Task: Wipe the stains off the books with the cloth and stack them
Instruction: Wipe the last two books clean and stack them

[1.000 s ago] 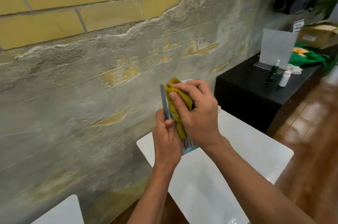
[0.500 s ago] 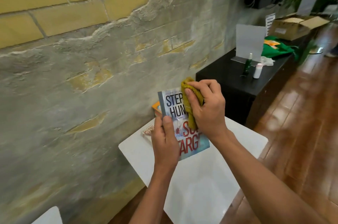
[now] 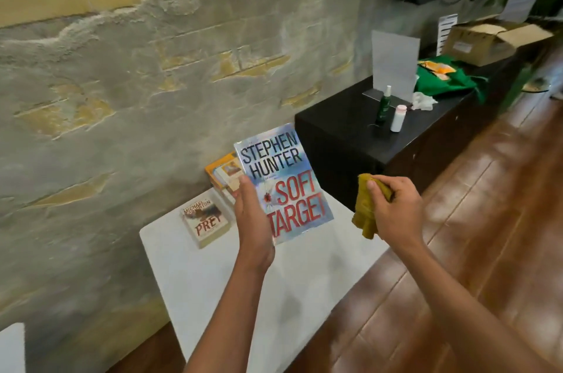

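Book [image 3: 283, 180] — "Soft Target" — is held upright above the white counter [image 3: 304, 287], left hand [image 3: 254, 220] fingers clamped on its lower edge. Right hand [image 3: 396, 211] grips the yellow cloth [image 3: 364, 211] beside it — apart. Two books [image 3: 205, 220] lie behind.

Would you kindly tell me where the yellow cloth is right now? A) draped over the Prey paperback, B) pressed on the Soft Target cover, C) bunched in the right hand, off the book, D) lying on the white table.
C: the right hand grips the yellow cloth clear of the Soft Target book.
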A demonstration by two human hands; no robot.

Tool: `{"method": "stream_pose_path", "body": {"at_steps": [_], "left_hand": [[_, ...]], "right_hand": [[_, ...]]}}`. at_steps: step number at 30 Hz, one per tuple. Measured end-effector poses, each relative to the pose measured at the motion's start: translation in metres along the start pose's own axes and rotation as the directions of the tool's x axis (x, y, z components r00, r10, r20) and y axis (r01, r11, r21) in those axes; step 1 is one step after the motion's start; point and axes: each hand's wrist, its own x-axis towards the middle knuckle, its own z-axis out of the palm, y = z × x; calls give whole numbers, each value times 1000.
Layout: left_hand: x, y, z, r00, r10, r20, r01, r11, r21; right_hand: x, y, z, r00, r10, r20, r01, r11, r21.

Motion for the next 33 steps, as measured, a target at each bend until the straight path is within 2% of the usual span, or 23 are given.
{"method": "stream_pose_path", "body": {"at_steps": [8,13,22,30,33], "left_hand": [[13,-48,33,982,-186,-45,176,969,-173],[34,-76,35,965,-254,-59,242,958,-156],[106,-121,54,921,-378,-90,348,906,-242],[178,-155,71,872,-474,-119,442,869,-224],[195,-173,74,851,-513,-116,467,839,-279]], "right_hand": [[19,65,-21,980,103,171,-108,994,20],[38,78,-8,958,107,266,-128,990,66],[105,111,41,901,87,426,-117,992,46],[171,138,85,847,179,501,-225,974,32],[192,145,101,816,181,549,-228,973,19]]}}
